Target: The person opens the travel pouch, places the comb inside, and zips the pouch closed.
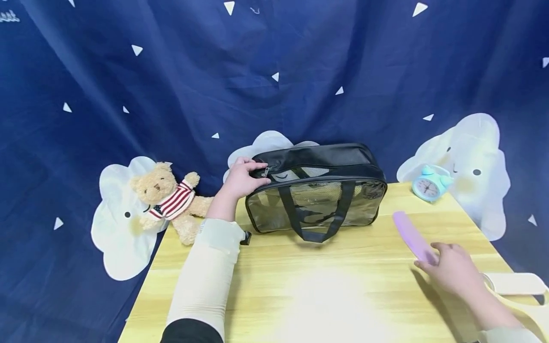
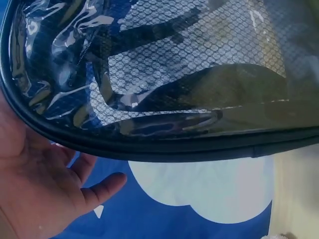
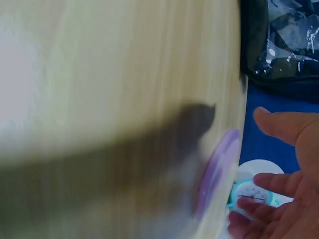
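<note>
My left hand [image 1: 246, 177] is at the left end of a clear bag [image 1: 364, 205] with black trim and a black strap handle. Its thumb and fingertips lie on the bag's top, either side of the zipper pull [image 1: 266, 172]. In the left wrist view that hand [image 2: 55, 189] is partly behind the bag's edge, its visible fingers spread. On the right, my right hand [image 1: 456, 267] is over the near end of a long purple object [image 1: 409, 233] with a rounded end. The right wrist view shows this hand [image 3: 284, 189] with fingers apart, beside the purple object [image 3: 217, 174].
A teddy bear [image 1: 171, 200] in a striped top leans at the table's back left. A light-blue alarm clock [image 1: 429, 186] stands at the back right. Along the right edge lies a cream, curved thing [image 1: 516, 284]. Behind the table [image 1: 266, 286] hangs a blue curtain [image 1: 309, 71].
</note>
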Tool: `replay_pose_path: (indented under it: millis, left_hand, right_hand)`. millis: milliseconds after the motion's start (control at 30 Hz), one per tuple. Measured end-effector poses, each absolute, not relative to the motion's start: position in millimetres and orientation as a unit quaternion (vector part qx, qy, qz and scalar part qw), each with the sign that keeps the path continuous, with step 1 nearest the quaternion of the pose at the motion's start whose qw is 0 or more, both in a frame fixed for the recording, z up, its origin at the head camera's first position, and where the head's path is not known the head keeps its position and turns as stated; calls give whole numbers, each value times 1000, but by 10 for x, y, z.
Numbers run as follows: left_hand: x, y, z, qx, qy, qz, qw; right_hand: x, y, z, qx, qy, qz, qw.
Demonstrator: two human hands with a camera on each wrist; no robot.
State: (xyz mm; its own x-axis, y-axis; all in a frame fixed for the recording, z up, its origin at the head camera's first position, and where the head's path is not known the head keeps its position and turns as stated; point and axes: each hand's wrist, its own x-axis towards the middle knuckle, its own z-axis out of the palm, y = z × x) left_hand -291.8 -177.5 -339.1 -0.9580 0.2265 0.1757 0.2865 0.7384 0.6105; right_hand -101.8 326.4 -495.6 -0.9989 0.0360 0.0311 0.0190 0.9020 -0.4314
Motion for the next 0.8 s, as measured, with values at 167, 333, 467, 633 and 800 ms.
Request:
replay_pose_path:
  millis: [167, 333, 467, 633, 800]
  left_hand:
    - [-2945, -1740, -3406, -146, -938, -314, 26]
    - [-2924, -1778, -3409, -130, -940, -314, 20]
    - [-2924, -1789, -3418, -129, -938, -320, 16]
    - [-2914, -1783, -3405, -123, -940, -319, 21]
    - [-2922, -1779, -3417, -120, -941, -315, 25]
  right_hand:
    - [-947, 3228, -5061, -17, -976, 213, -28]
    - [-930, 3133, -5112, -20, -978, 205, -24]
    - [-919, 3104, -5127, -36, -976, 213, -6]
    - [-948, 3137, -5161, -36, -977, 212, 10]
    - [-1013, 3184, -5181, -34, -977, 210, -12]
